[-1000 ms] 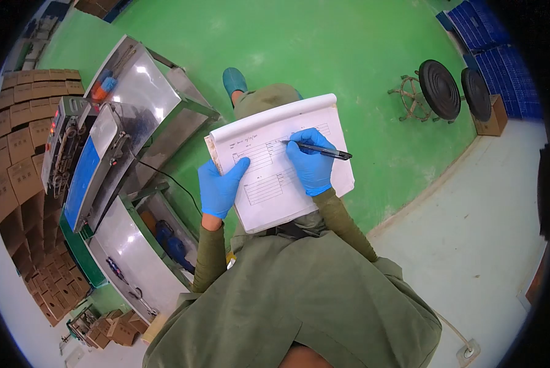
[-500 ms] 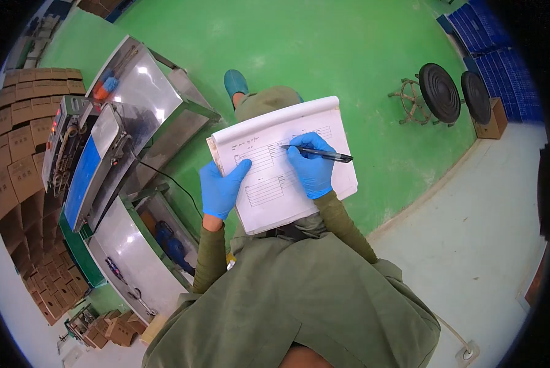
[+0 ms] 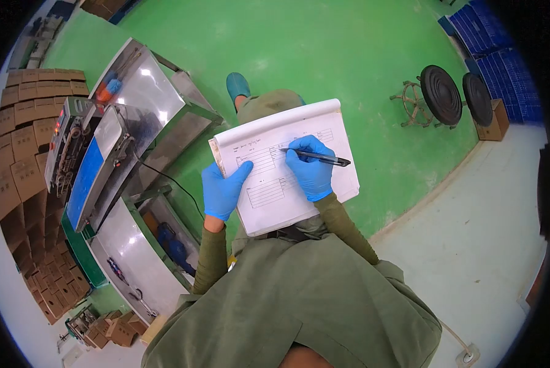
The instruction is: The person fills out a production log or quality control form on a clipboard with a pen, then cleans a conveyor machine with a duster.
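A stack of white paper forms (image 3: 265, 211) with printed tables rests over my lap, its top sheets folded back at the far edge. My left hand (image 3: 224, 189), in a blue glove, grips the left side of the stack, thumb on top of the page. In my right hand (image 3: 311, 168), also gloved in blue, is a black pen (image 3: 330, 159). The pen's tip meets the page near the upper table, and the side of that hand lies on the paper.
Metal tables (image 3: 134, 251) with a machine (image 3: 72, 144) and a blue-topped conveyor (image 3: 85, 184) stand at left. Cardboard boxes (image 3: 23, 144) are stacked beyond. Round black stools (image 3: 441, 95), a box (image 3: 494, 122) and blue crates (image 3: 508, 80) are at right.
The whole view has shifted slightly. The pen and my right hand have tilted a little against the page; my left hand keeps its hold.
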Available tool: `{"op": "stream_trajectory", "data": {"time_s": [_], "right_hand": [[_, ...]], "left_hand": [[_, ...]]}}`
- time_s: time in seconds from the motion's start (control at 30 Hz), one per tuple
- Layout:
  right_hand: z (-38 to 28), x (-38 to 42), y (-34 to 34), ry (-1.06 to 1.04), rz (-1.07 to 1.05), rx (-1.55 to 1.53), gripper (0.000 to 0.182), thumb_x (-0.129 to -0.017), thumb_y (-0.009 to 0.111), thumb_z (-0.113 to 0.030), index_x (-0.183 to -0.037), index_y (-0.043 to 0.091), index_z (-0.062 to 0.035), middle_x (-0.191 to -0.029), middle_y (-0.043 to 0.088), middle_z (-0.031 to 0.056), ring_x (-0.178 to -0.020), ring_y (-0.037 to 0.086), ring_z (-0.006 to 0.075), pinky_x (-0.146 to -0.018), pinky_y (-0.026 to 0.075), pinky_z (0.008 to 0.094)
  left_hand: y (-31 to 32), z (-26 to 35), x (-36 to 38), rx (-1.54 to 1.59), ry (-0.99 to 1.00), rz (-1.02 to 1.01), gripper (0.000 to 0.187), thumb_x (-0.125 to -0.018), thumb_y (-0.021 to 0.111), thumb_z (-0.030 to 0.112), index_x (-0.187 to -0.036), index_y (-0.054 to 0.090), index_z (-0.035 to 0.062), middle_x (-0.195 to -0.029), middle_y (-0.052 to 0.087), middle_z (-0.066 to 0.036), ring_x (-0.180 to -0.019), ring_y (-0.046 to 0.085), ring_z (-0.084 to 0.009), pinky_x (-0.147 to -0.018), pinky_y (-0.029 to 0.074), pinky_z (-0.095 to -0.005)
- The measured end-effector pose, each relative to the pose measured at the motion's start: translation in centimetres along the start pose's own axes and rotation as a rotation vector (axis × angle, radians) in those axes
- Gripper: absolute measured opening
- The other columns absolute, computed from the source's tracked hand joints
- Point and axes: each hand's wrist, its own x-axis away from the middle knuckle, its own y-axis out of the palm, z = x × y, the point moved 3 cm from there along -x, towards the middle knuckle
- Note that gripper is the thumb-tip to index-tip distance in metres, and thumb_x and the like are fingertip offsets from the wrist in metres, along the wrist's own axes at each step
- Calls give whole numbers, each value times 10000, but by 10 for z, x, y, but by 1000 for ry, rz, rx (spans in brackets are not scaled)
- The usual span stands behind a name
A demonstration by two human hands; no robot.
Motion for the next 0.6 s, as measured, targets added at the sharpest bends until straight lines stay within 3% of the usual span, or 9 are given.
{"op": "stream_trajectory", "data": {"time_s": [0.6], "right_hand": [[5,2,-2,36,52,-81,97,-778,703,14,-848,646,-21,-752,634,-6,-669,551,35,-622,480,202]], "left_hand": [[0,1,0,-4,37,-1,261,-848,746,82,-1026,689,-99,-929,729,-121,-778,672,-135,-700,544,-288]]}}
